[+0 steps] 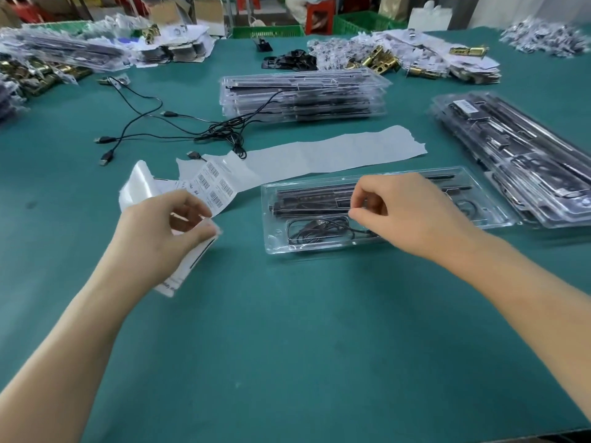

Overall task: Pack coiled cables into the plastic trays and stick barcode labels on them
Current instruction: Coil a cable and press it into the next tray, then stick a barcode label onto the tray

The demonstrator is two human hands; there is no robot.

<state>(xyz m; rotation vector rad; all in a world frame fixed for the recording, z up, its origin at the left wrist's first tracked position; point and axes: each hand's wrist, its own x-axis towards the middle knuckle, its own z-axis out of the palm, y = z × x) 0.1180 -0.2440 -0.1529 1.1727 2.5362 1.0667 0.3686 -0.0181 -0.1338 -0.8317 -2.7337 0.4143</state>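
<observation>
A clear plastic tray (271,199) lies on the green table ahead of me, with black bars along its back and a coiled black cable (315,230) in its front compartment. My right hand (412,215) hovers over the tray's middle, thumb and forefinger pinched together; what they pinch is too small to make out. My left hand (160,231) grips the near end of a white barcode label strip (214,183). The strip's bare backing paper (335,151) trails off to the right behind the tray.
Loose black USB cables (153,129) sprawl at the centre left. A stack of clear trays (303,94) stands behind, another stack (518,161) at the right. Piles of brass hardware and paper (415,55) line the far edge. The near table (287,346) is green mat.
</observation>
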